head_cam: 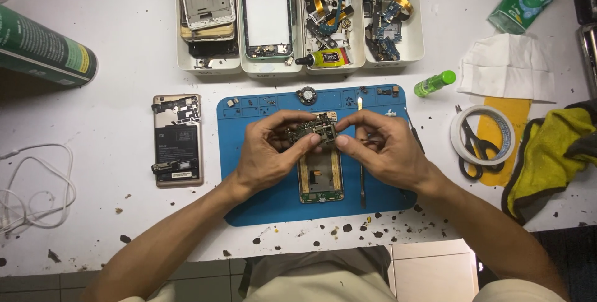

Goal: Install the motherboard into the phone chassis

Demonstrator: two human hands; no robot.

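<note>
Seen from above, two bare hands meet over a blue work mat (pixel 261 205) on a white desk (pixel 112 65). The left hand (pixel 267 153) and the right hand (pixel 379 149) together pinch a small circuit board (pixel 312 131) between thumbs and fingertips, holding it just above the mat. Directly beneath the board lies an opened phone frame (pixel 321 181), flat on the mat. A thin metal tool (pixel 362 184) lies on the mat just right of the frame.

To the left of the mat, on the desk, rests a phone with its back removed (pixel 178 140), battery showing. Beyond the mat stand white trays (pixel 298 22) filled with phone frames and loose parts, with a small glue tube (pixel 323 58) in one. To the right lie a small green bottle (pixel 434 83), a roll of tape (pixel 482 135) with scissors (pixel 476 153) inside it, and a yellow cloth (pixel 550 153). A white cable (pixel 34 190) coils at the far left.
</note>
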